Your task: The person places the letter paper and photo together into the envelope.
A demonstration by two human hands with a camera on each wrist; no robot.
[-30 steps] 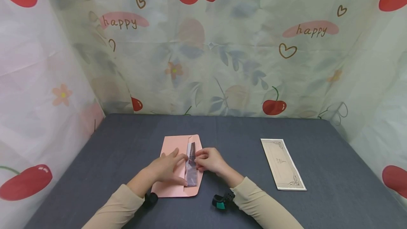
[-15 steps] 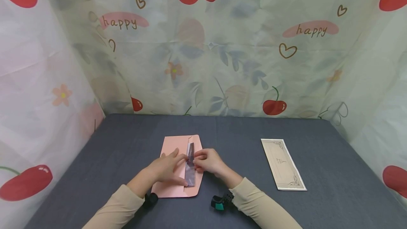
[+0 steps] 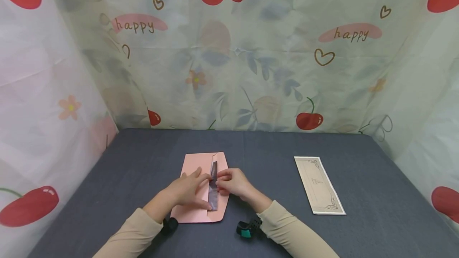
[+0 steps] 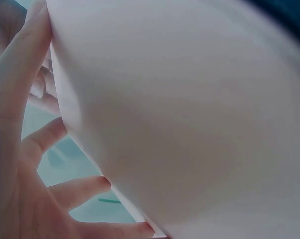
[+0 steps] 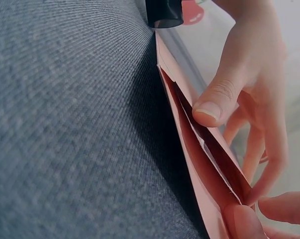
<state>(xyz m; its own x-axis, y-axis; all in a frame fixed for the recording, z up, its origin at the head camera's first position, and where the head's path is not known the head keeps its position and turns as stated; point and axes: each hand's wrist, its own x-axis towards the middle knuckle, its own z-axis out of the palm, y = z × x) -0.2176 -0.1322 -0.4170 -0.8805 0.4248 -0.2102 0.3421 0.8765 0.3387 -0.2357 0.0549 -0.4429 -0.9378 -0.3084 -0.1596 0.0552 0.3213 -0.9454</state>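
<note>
A pink envelope lies on the dark table with its flap unfolded to the right. A narrow strip of a dark, glossy photo print shows at its mouth; the rest is hidden inside. My left hand rests spread over the envelope. In the left wrist view, its separated fingertips touch the envelope's edge, and in the right wrist view its thumb lies at the mouth. From the flap side, my right hand pinches the print's outer edge with thumb and forefinger.
A cream card with a dark ornamental border lies farther right on the table. Black wrist cameras sit under both forearms, the right one with a green patch. A cherry-printed curtain surrounds the table's back and sides.
My right hand has moved slightly left, and the photo print has slid farther into the envelope, so a narrower strip shows. My left hand and the envelope have stayed in place.
</note>
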